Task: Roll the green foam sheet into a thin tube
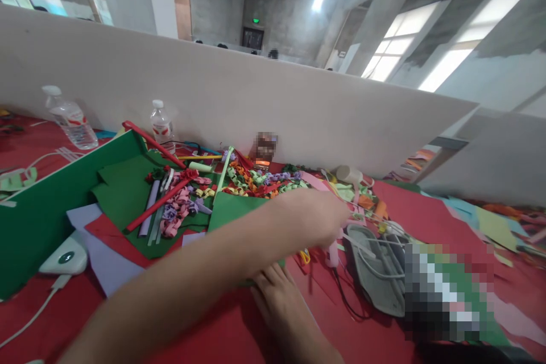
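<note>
My left hand (326,216) reaches across from the left, over my right wrist area, to loose paper strips on the right. Its fingers are blurred and turned away, so any hold is hidden. Below that forearm, my right hand (277,290) rests palm down with fingers laid forward at the lower edge of a green paper sheet (234,207). Part of its fingertips is covered by my left arm. Paper curls and chains (251,182) in several colours lie beyond. A grey tray (367,284) with tools and a white cable sits right of my hands.
Two water bottles (161,125) stand along the white partition (213,91). At left are a green board (63,205), a red paper stick (160,202) and a white device with a cable (68,256). A white cup (348,174) lies at the back right. Coloured sheets (495,227) spread further right.
</note>
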